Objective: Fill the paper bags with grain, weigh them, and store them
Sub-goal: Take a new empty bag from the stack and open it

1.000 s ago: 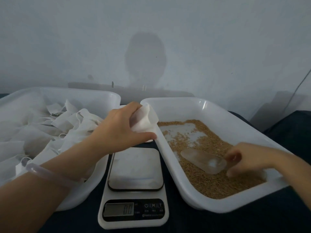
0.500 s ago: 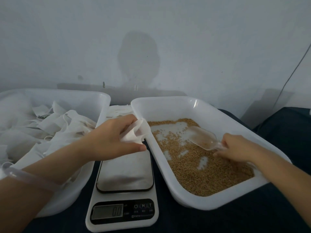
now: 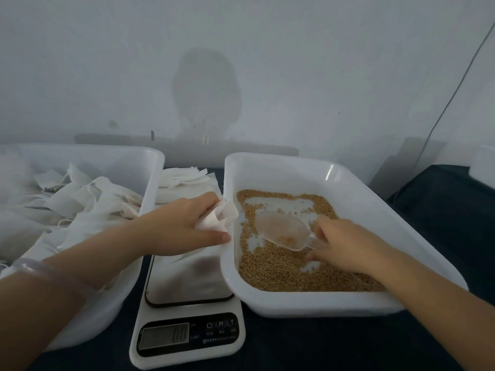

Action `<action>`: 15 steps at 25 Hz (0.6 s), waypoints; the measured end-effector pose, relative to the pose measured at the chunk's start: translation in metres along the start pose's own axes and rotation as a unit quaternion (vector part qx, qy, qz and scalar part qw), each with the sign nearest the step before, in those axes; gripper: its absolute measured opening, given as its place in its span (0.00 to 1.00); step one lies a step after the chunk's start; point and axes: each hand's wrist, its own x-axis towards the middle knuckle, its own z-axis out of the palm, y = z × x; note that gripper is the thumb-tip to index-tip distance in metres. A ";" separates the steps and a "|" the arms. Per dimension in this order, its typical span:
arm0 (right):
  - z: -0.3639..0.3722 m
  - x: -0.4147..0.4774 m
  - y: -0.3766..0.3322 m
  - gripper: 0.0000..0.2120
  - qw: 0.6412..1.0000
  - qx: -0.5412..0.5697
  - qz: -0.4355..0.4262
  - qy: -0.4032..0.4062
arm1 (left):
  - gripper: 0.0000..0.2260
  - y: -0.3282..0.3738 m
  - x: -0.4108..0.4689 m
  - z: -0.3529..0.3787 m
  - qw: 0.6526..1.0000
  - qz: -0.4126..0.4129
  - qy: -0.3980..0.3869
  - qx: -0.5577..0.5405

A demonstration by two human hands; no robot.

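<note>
While the left hand (image 3: 179, 231) pinches the paper bag (image 3: 218, 219), the right hand (image 3: 345, 245) grips the scoop (image 3: 281, 231), bowl pointing left from that grip; scale (image 3: 187, 279) buttons read M, T.

**Q:** What is worn on the left arm?
**A:** A smooth, translucent, pale lilac bangle (image 3: 40, 266), rounded in section, circles the wrist behind the left hand (image 3: 176, 231). The left forearm (image 3: 107, 253) is bare to the frame edge.

**Q:** And on the right?
**A:** The right forearm (image 3: 428, 298) is bare from the right hand (image 3: 345, 245) to the frame edge.

**Q:** The fingers (image 3: 199, 202)?
**A:** Bare. The one nail that shows, on the left thumb, is cut short.
</note>
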 end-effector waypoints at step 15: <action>-0.013 0.008 0.023 0.15 0.977 0.121 -0.120 -0.130 | 0.15 0.004 -0.009 -0.002 0.994 0.080 0.048 0.063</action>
